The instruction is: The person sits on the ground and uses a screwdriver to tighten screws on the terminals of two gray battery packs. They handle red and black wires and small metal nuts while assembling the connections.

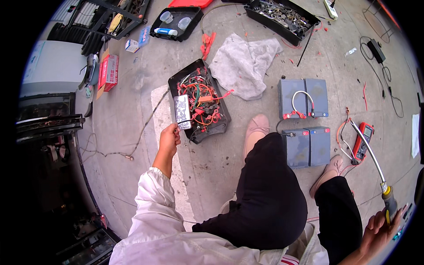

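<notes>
My left hand is closed, fingertips pinched on a short black cable at the near left corner of a black tray. Red, orange, green and black leads fill that tray in a tangle. A flat, speckled silver-white block lies along its left side, just beyond my fingers. At the lower right my right hand grips a long screwdriver by its grey and yellow handle. The shaft slants up to the left, its tip near a red multimeter; whether they touch, I cannot tell.
Two pairs of grey batteries stand right of centre, a white lead across the far pair. A grey cloth lies beyond my feet. Farther back are a black tray of metal parts and an open black case. A red carton sits left.
</notes>
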Demonstrator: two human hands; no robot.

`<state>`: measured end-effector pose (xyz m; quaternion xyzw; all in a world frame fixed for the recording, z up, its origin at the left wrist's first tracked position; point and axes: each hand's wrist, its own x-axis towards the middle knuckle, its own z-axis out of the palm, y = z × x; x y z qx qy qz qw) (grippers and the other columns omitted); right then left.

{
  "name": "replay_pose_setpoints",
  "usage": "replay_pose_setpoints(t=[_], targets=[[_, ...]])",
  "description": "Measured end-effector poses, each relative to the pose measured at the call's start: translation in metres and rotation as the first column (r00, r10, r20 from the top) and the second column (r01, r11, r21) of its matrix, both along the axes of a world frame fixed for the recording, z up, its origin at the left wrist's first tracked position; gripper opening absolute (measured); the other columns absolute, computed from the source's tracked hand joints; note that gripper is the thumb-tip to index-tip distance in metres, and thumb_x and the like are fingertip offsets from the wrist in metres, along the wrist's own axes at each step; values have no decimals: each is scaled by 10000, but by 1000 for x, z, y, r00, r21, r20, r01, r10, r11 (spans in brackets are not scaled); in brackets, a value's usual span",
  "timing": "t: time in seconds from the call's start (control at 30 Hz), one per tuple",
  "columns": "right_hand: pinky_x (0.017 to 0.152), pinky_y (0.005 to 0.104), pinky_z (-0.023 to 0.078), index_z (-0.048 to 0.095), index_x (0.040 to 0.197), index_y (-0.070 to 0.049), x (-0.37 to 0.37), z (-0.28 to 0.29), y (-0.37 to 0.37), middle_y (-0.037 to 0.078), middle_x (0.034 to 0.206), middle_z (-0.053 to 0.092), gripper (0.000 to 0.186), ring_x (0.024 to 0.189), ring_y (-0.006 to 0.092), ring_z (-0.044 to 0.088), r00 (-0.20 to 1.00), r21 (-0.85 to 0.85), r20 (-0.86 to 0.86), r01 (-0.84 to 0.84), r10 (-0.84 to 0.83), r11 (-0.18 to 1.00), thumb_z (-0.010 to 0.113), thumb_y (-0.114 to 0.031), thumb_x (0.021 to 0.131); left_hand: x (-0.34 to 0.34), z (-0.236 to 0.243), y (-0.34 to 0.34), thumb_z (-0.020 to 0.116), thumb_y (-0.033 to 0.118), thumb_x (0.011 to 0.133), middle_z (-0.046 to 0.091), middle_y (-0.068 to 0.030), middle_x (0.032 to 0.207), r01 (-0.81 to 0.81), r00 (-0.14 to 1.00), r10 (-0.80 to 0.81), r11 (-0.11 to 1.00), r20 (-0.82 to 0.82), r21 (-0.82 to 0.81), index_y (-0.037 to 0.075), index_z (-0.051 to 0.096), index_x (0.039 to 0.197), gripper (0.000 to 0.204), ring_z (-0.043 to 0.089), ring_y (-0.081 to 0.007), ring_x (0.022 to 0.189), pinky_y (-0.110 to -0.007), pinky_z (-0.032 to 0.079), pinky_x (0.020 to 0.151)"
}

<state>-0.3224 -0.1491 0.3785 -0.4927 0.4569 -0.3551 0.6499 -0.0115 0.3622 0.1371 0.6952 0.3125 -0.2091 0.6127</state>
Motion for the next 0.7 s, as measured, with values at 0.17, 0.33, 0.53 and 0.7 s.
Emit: replay_pose_setpoints(t=[0.17, 0.33, 0.53, 0.7], targets=[[449, 215, 255, 470, 1318, -50, -14, -4, -9, 20, 699, 370, 359, 498, 59, 312, 996, 16, 50, -81, 80, 997, 427, -275, 1041, -6, 31, -5, 530, 239, 903, 312, 47, 556, -62, 993, 75, 987, 85, -149, 128, 435, 641, 300, 259, -81, 447, -258, 211, 434], [450, 226, 252, 502, 1190, -1, -11, 1, -6, 21, 672, 361, 324, 499, 69, 312, 996, 34, 55, -71, 69, 997, 442, -280, 1035, -15, 69, -15, 509, 274, 921, 280, 40, 533, -11, 984, 64, 953, 165, -302, 140, 363, 586, 389, 245, -94, 459, -271, 199, 439], [453, 232, 257, 509, 1107, 9, -16, 4, -8, 30, 668, 367, 313, 497, 74, 306, 990, 55, 100, -110, 104, 992, 453, -288, 1030, -30, 126, -31, 458, 262, 943, 272, 29, 547, 29, 973, 55, 936, 225, -352, 135, 337, 572, 410, 240, -100, 484, -271, 208, 457], [446, 236, 254, 511, 1087, 7, -15, 9, -5, 30, 658, 370, 311, 484, 76, 301, 991, 73, 103, -87, 79, 994, 458, -293, 1026, -45, 132, -37, 461, 247, 939, 299, 18, 555, 89, 941, -22, 978, 338, -186, 122, 328, 578, 405, 266, -101, 485, -264, 230, 459]])
